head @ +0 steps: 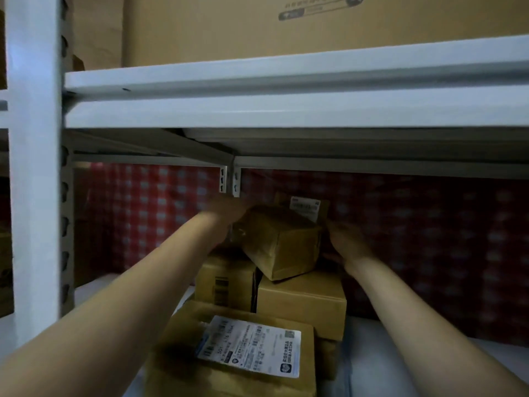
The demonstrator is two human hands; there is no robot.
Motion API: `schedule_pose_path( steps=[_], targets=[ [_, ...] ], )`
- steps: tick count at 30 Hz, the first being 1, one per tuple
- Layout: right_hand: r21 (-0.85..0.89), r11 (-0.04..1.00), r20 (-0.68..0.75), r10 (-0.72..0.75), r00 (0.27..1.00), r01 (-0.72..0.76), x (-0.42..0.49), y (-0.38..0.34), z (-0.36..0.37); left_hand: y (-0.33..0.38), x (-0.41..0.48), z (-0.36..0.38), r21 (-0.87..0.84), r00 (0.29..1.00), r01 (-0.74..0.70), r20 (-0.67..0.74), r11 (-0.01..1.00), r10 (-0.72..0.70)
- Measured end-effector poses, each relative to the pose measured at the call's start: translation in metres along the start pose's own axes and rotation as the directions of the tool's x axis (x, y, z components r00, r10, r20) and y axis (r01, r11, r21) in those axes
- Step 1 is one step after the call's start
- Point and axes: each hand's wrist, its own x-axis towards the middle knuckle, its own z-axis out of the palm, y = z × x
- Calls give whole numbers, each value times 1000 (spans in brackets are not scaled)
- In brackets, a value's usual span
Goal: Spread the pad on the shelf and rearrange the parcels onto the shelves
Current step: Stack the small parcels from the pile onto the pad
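Note:
Both my arms reach deep into a dim lower shelf bay. A small brown taped parcel (282, 242) sits tilted on top of a stack of cardboard boxes. My left hand (226, 210) grips its upper left corner, and my right hand (347, 243) presses flat against its right side. Under it stand a barcoded box (226, 282) and a wider box (303, 299). Nearest me lies a flat parcel with a white shipping label (249, 345). A pale pad (380, 362) covers the shelf surface beneath the parcels.
White metal upright (34, 167) stands at left, and a white shelf beam (286, 93) crosses overhead with a large carton (286, 24) on it. Red checked cloth (429, 239) hangs behind the bay. Another labelled box (307, 207) stands at the back.

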Motion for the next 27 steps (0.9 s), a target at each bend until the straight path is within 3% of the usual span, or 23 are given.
schedule_pose_path(
  steps=[3,6,13,19,21,24,26,27],
  targets=[
    [48,999,6,20,1000,-20,-3,-2,-1,-5,7,5,-60,999,31,-4,998,-31],
    [4,998,118,65,991,-66,-8,-4,5,-9,12,6,-141,999,47,23,989,-44],
    [99,995,244,-26,969,1,-18,-32,35,-4,18,-10,-344,1000,11,8,939,-9],
    [101,994,357,6,934,-46,-19,-38,49,-8,9,-36,-488,998,41,53,872,-17],
    [-34,999,299,26,954,-16,-16,-35,50,-12,6,-37,-456,995,88,87,886,-54],
    [-138,990,-33,-41,999,36,13,-23,43,-17,8,-34,-335,994,96,88,937,-70],
    [-253,963,-261,-163,951,95,34,-17,36,-18,9,-31,-282,995,77,82,956,-56],
    [-324,939,-301,-219,928,117,43,-15,32,-19,10,-31,-271,995,73,84,960,-52]
  ],
)
